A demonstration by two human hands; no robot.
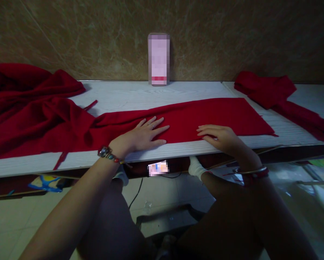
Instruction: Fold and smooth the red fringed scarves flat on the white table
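Cloth (194,117), deep red, lies across the tabletop (124,90) in front of me, flat from the middle of my view towards three o'clock and bunched in loose folds at nine. By its drape I judge it light, soft and limp, not fragile, with enough grip not to skate about; it would crease sooner than tear. The best hold, I think, is a fingertip pinch on the near edge or the slanted end at three o'clock.

My left hand (145,134) lies palm down on it, fingers spread, gripping nothing. My right hand (220,136), towards three o'clock, rests its fingers on the fabric, relaxed and slightly bent, with nothing clasped that I can see.

The tabletop is pale, with a wood-grain pattern, and meets a brown marbled wall (97,32). A phone (158,59) leans there at twelve o'clock, its front blurred. More red fabric (265,88) sits crumpled at two. Below, at eight, is a blue-and-yellow packet (46,183); pale floor tiles (153,191) show at six, dimly lit.
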